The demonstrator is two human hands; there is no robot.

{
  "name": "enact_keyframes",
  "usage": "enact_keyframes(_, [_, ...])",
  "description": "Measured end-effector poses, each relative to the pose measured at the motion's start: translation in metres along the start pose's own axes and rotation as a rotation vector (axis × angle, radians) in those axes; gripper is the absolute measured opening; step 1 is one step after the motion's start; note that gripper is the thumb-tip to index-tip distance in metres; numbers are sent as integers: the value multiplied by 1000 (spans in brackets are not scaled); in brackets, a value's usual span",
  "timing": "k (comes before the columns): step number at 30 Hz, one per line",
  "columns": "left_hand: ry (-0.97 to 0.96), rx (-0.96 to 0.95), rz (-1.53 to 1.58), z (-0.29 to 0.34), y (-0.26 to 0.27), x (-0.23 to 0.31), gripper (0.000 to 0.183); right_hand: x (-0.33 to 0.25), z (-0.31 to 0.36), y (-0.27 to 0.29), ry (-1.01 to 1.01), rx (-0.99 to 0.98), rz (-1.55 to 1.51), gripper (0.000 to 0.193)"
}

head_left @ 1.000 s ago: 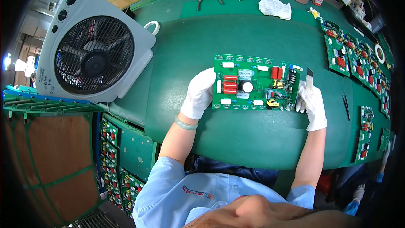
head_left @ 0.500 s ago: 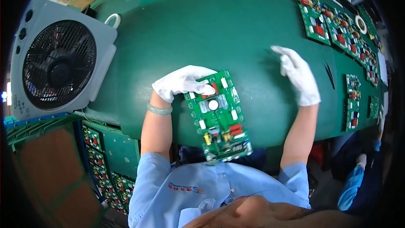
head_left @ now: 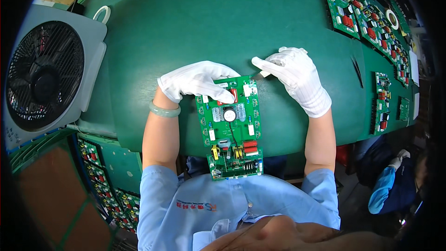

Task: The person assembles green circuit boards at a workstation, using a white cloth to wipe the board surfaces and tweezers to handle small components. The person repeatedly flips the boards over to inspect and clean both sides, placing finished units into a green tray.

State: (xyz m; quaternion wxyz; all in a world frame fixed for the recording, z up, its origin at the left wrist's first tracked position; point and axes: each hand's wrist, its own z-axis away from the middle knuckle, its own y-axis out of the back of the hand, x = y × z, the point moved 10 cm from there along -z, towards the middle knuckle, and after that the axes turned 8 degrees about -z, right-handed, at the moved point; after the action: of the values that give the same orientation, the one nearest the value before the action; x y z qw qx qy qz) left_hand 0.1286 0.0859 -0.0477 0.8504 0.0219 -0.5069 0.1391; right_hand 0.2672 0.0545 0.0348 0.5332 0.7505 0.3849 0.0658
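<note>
My left hand (head_left: pixel 200 82), in a white glove, grips the far left part of a green circuit board (head_left: pixel 227 132), its thumb over the red parts. The board carries a round white-topped part, white blocks, red and yellow parts and a black finned piece near my body. At the board's far right corner is my right hand (head_left: pixel 292 74), also gloved in white. Its fingers are curled in a pinch round a small tool with a flat greyish tip (head_left: pixel 258 76), which meets or nearly meets the corner. Most of that tool is hidden by the glove.
A grey box fan (head_left: pixel 46 72) stands at the left beside a white ring (head_left: pixel 102 15). Several populated boards (head_left: pixel 371 30) line the far right, near tweezers (head_left: pixel 357 72) and a narrower board (head_left: pixel 382 102). More boards (head_left: pixel 100 176) lie lower left. Another person's sleeve (head_left: pixel 383 188) shows lower right.
My right hand has come left to the board's far corner, its fingers now closed round the small tool. The board has straightened from its tilt. The whole view has shifted slightly.
</note>
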Motion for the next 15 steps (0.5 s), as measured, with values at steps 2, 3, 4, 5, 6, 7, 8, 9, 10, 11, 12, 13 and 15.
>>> enact_keyframes(2, [-9,-6,13,0,0,-4,55,-1,-1,-1,14,16,10,51])
enact_keyframes(3, [-13,-11,17,-1,0,-5,55,-1,0,-1,19,26,16,52])
enact_keyframes(4, [-9,-8,14,-1,1,-6,55,-2,-1,0,20,25,19,52])
enact_keyframes(5, [-5,-5,11,-2,1,-6,55,-2,-1,1,21,25,22,53])
enact_keyframes(6, [1,-2,5,-2,1,-6,55,-3,-1,1,21,28,25,53])
enact_keyframes(7, [-26,12,-8,-2,2,-4,54,-3,-1,1,17,25,33,53])
enact_keyframes(8, [-53,27,-22,-1,3,-3,54,-2,-1,1,13,22,41,54])
enact_keyframes(9, [-80,40,-36,-2,3,-2,53,-2,0,0,8,19,51,54])
enact_keyframes(10, [-63,23,-17,-2,2,-3,54,-3,0,1,16,27,54,54])
enact_keyframes(11, [-46,6,3,-1,2,-3,55,-3,-1,1,25,36,58,54])
enact_keyframes(12, [-27,-12,23,-1,0,-3,56,-4,-1,1,32,44,61,54])
enact_keyframes(13, [-31,-8,22,0,0,-3,56,-3,-1,0,35,46,65,54])
enact_keyframes(15, [-38,0,21,0,0,-2,56,-2,0,-1,42,50,72,53])
